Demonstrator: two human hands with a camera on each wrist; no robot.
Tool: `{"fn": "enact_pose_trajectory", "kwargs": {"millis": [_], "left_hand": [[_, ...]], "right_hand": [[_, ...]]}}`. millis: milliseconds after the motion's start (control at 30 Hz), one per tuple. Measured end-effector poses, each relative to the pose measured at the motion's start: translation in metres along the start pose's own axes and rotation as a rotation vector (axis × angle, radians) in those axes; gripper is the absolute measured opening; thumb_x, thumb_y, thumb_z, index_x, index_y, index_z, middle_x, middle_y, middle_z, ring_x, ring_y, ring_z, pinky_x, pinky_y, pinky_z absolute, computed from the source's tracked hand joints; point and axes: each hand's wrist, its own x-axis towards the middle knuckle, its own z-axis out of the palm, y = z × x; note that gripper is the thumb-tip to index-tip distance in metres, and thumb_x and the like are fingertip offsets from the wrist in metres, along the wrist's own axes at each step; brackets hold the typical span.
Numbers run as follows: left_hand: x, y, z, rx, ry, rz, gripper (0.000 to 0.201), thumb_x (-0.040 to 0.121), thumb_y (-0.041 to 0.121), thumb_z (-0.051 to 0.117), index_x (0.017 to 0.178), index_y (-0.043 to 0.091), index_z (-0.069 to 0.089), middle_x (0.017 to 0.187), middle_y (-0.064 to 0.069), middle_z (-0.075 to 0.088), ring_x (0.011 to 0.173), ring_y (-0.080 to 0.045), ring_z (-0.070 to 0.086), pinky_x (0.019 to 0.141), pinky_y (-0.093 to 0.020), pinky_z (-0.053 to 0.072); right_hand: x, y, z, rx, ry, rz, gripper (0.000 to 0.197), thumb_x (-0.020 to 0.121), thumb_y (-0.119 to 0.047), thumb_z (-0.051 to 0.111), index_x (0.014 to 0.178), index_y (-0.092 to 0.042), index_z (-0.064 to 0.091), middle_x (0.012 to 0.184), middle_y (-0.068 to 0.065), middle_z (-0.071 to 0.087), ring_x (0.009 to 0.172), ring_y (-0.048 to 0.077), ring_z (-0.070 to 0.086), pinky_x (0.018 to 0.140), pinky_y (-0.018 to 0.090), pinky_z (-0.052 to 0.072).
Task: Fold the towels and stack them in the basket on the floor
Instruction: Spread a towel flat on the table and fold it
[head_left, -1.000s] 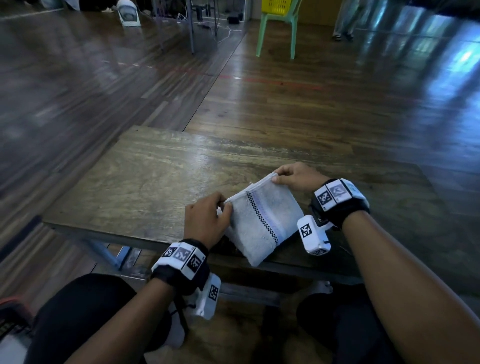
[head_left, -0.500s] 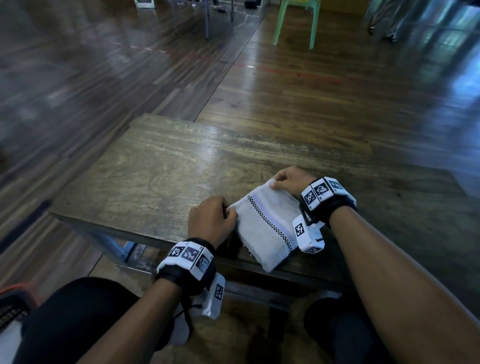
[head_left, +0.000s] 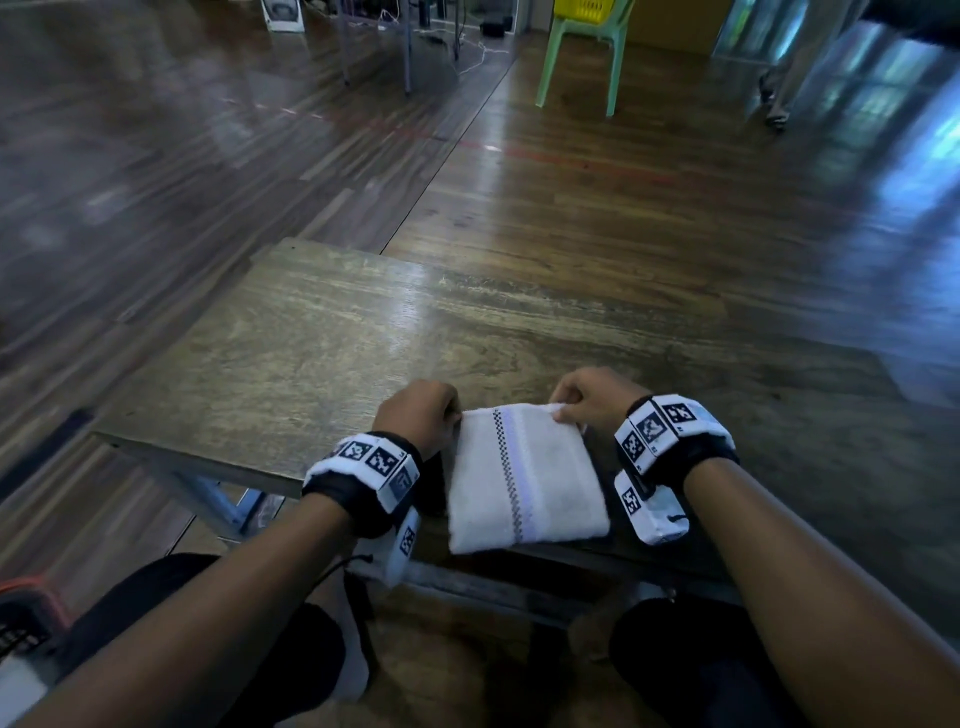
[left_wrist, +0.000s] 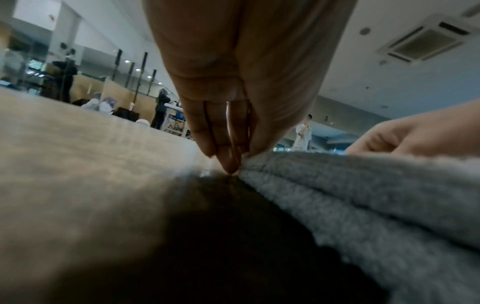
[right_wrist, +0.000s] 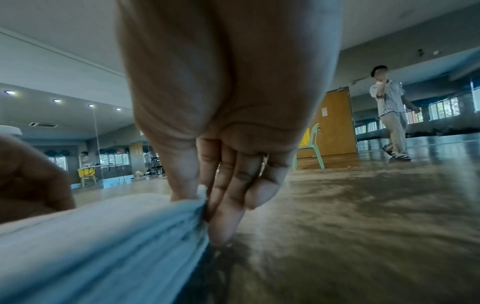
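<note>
A small white folded towel (head_left: 524, 478) with a checked stripe lies flat at the near edge of the wooden table (head_left: 322, 358). My left hand (head_left: 421, 415) pinches the towel's far left corner; the left wrist view shows its fingertips (left_wrist: 231, 162) at the edge of the folded layers of the towel (left_wrist: 363, 195). My right hand (head_left: 592, 400) pinches the far right corner, thumb on top and fingers (right_wrist: 223, 216) curled under the towel (right_wrist: 103, 236). An orange-rimmed basket (head_left: 21, 618) shows at the lower left, on the floor beside my knee.
My knees sit under the table's near edge. A green and yellow plastic chair (head_left: 587, 47) stands far ahead on the wooden floor. A person (right_wrist: 392, 115) walks at the far right. Table legs and cables stand at the back.
The towel has turned from a slant to lie square to the table edge and nearer to me. Both hands kept their corners and moved with it.
</note>
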Motion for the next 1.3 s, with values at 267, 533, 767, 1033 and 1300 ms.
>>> {"fn": "enact_pose_trajectory", "kwargs": {"millis": [267, 533, 767, 1033, 1300], "left_hand": [[0.012, 0.018, -0.008, 0.051, -0.07, 0.258, 0.024, 0.088, 0.027, 0.056, 0.109, 0.019, 0.063, 0.108, 0.0, 0.064, 0.095, -0.021, 0.059, 0.078, -0.033, 0.05], [0.019, 0.017, 0.001, 0.017, -0.083, 0.254, 0.006, 0.084, 0.017, 0.06, 0.088, 0.017, 0.065, 0.093, 0.0, 0.066, 0.087, -0.018, 0.058, 0.074, -0.033, 0.05], [0.019, 0.012, 0.004, -0.06, -0.062, 0.191, 0.003, 0.086, 0.016, 0.055, 0.087, 0.016, 0.059, 0.09, -0.002, 0.063, 0.082, -0.021, 0.058, 0.073, -0.041, 0.052], [0.015, 0.017, 0.0, 0.042, -0.063, 0.169, 0.008, 0.088, 0.016, 0.049, 0.093, 0.015, 0.056, 0.099, -0.005, 0.062, 0.088, -0.026, 0.057, 0.073, -0.036, 0.049], [-0.027, 0.042, 0.012, 0.244, 0.082, 0.343, 0.025, 0.091, 0.022, 0.042, 0.114, 0.018, 0.054, 0.119, -0.001, 0.059, 0.109, -0.022, 0.054, 0.094, -0.035, 0.032]], "right_hand": [[-0.022, 0.016, 0.016, 0.03, 0.158, -0.078, 0.017, 0.087, -0.012, 0.061, 0.104, -0.011, 0.062, 0.094, 0.004, 0.062, 0.089, 0.019, 0.059, 0.074, 0.027, 0.046], [-0.02, 0.023, 0.017, -0.027, 0.232, -0.224, 0.006, 0.086, -0.018, 0.061, 0.09, -0.02, 0.063, 0.098, -0.004, 0.062, 0.092, 0.014, 0.058, 0.081, 0.04, 0.05], [-0.012, 0.028, 0.019, 0.086, 0.195, -0.173, 0.002, 0.087, -0.02, 0.062, 0.087, -0.022, 0.063, 0.093, -0.004, 0.066, 0.087, 0.012, 0.061, 0.08, 0.042, 0.054], [-0.01, 0.02, 0.025, 0.027, 0.241, -0.124, 0.005, 0.089, -0.023, 0.055, 0.093, -0.026, 0.056, 0.093, -0.004, 0.064, 0.084, 0.015, 0.06, 0.076, 0.043, 0.054], [-0.021, 0.002, 0.042, -0.391, 0.4, -0.201, 0.017, 0.09, -0.013, 0.051, 0.098, -0.017, 0.065, 0.109, 0.004, 0.055, 0.103, 0.025, 0.052, 0.074, 0.029, 0.031]]}}
